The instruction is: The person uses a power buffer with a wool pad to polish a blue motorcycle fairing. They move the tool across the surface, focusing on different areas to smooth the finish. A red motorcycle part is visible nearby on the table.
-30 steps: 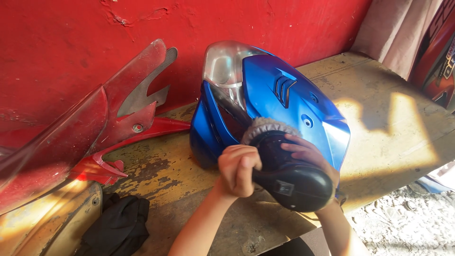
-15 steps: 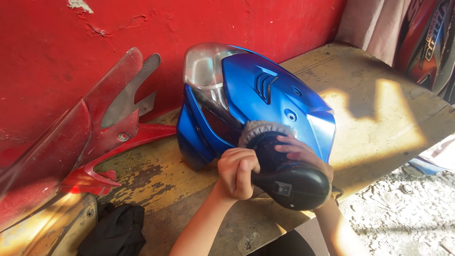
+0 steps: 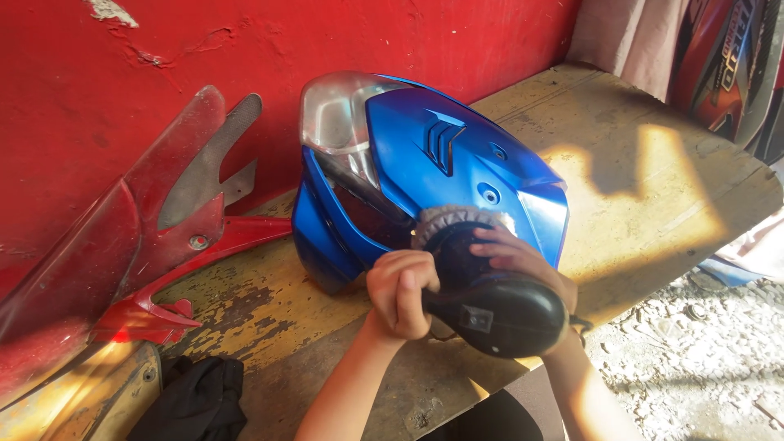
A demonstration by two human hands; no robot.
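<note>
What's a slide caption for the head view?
Both hands, left hand and right hand, press a black polisher against a blue motorcycle fairing on a wooden bench.

The fairing panel (image 3: 441,163) is glossy blue — its headlamp lens (image 3: 335,114) clear with a grey, cloudy cast. Against its lower edge, the polisher (image 3: 490,306) is black, with a pale grey woolly pad (image 3: 457,219). Behind the panel, the wall (image 3: 245,41) is red, chipped to off-white in spots. Left of the panel, a second fairing piece (image 3: 147,237) is red with a dark grey mesh-textured patch. Under the panel, the bench (image 3: 653,180) is bare tan wood, carrying worn yellow paint flaked to dark brown — sunlit in patches. Lower left of the panel, a cloth (image 3: 200,400) is black.
</note>
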